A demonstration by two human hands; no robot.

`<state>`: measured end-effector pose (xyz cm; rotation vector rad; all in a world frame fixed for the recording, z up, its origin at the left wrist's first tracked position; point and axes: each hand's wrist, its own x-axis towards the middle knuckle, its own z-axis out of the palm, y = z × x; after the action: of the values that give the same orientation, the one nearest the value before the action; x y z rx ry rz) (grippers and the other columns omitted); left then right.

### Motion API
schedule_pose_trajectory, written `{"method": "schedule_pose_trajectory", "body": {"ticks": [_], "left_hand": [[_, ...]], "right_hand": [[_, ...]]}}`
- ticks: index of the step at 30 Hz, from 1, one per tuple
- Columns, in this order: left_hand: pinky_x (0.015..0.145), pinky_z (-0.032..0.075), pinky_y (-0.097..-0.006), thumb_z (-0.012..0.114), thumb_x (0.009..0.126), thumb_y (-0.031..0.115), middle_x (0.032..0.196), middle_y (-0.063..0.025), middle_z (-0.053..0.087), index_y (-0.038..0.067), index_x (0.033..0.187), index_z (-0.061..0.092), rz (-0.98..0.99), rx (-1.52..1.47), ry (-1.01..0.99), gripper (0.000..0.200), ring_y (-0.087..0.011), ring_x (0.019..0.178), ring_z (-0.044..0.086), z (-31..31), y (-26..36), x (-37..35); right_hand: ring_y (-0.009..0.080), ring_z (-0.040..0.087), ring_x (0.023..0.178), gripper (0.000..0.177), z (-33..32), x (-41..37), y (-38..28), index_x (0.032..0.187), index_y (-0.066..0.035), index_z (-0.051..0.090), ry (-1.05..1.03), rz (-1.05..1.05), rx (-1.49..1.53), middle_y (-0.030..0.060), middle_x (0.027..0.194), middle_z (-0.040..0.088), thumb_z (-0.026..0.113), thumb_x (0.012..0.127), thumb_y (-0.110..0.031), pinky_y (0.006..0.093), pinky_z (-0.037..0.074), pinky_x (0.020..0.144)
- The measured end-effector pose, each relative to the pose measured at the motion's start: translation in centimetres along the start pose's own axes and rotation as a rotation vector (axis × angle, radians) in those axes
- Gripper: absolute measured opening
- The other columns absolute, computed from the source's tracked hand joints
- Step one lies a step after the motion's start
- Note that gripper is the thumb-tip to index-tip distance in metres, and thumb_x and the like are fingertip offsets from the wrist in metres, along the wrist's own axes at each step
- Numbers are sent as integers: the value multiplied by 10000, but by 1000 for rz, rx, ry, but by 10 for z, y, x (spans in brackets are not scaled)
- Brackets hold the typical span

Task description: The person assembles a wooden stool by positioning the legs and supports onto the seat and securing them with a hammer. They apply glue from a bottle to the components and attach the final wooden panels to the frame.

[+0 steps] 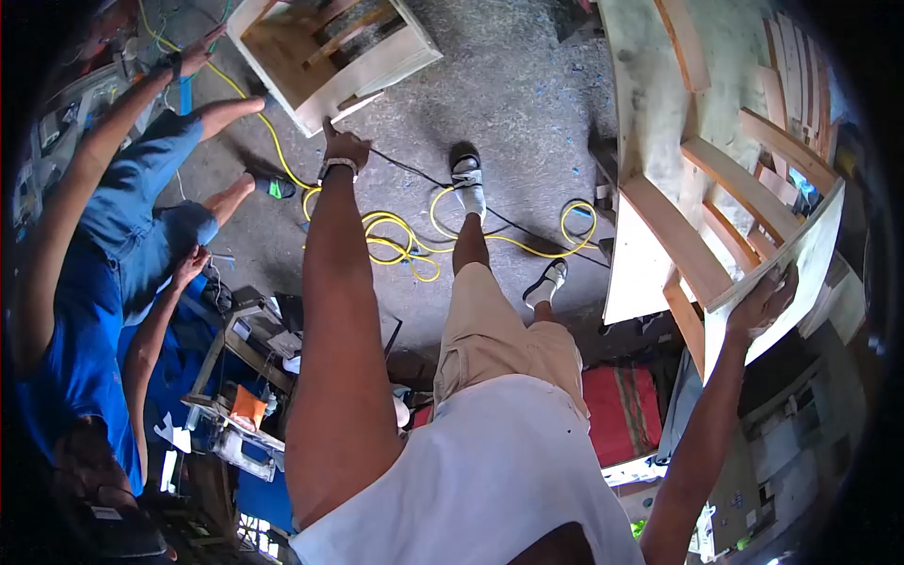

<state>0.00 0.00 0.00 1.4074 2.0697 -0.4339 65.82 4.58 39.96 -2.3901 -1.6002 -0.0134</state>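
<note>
An index finger sticks out from my left hand (pixel 346 149), its tip at the lower edge of a wooden box (pixel 414 45) near the top; nothing is visibly held in that hand, and its other fingers are partly hidden. At the right, my right hand (pixel 763 301) grips the near edge of a large wooden frame (pixel 692 235) made of pale panels and several slats. The frame stands tilted beside me.
Another person (pixel 113 235) in blue sits at the left, one hand reaching toward the box. A yellow hose (pixel 405 231) and a black cord lie across the concrete floor around my feet. A cluttered wooden stand (pixel 221 353) is at lower left, a red cloth (pixel 617 410) at lower right.
</note>
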Motion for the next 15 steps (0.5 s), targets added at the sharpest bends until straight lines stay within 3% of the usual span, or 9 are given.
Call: {"method": "schedule_pose_trajectory", "body": {"ticks": [1,3,5,6,9,11,13,15], "left_hand": [[1034,367,-489,673,825,340,1525,-207,295,16,1106,653,124,160,-164,429,-407,1180,556,-4,0,-4],[975,484,-464,660,848,263,1461,-232,371,5,1069,653,151,157,0,340,-398,1144,578,-26,18,19],[1020,446,-451,616,882,319,1357,-251,500,42,1066,657,-47,-182,428,335,-392,1088,607,-50,37,-33],[1004,448,-465,552,907,394,1202,-235,617,41,1046,661,-88,-154,451,395,-355,1067,627,-42,39,-36],[1104,328,-450,581,890,400,1129,-202,656,31,1018,688,76,-67,58,405,-342,1097,606,-19,14,-18],[1171,249,-441,600,879,404,1081,-180,681,25,1000,706,73,-185,29,412,-334,1118,593,-40,9,-25],[1093,360,-396,670,818,391,1076,-201,671,6,995,685,4,-347,229,425,-351,1094,589,-38,18,-33],[1007,426,-436,632,851,371,1099,-173,670,33,1029,681,86,-323,194,385,-370,1081,584,8,8,-19]], "right_hand": [[402,427,1258,636,-6,0,-7,1387,-15,434,-18,-2,-36,234,1366,451,427,965,-491,494,362,1050],[406,432,1254,626,12,0,-3,1390,-4,428,31,-15,-17,244,1367,445,422,971,-470,492,367,1046],[410,434,1259,628,1,-3,-6,1401,7,415,-9,-17,-43,255,1378,430,425,971,-450,484,369,1055],[413,441,1250,600,-2,-3,-4,1386,14,428,0,-45,-46,257,1363,447,423,980,-428,484,371,1046],[416,449,1240,581,-5,-1,-5,1369,13,445,5,-93,-41,257,1348,465,437,980,-419,492,376,1034],[423,459,1225,565,-3,-4,2,1361,12,450,54,-121,-4,263,1329,481,441,982,-407,505,377,1026],[429,468,1211,533,-5,-5,7,1339,17,466,69,-162,-12,267,1312,494,452,983,-379,511,381,1020],[435,476,1199,488,-6,-4,8,1300,31,491,92,-211,-26,271,1299,504,471,982,-338,512,388,1013]]}}
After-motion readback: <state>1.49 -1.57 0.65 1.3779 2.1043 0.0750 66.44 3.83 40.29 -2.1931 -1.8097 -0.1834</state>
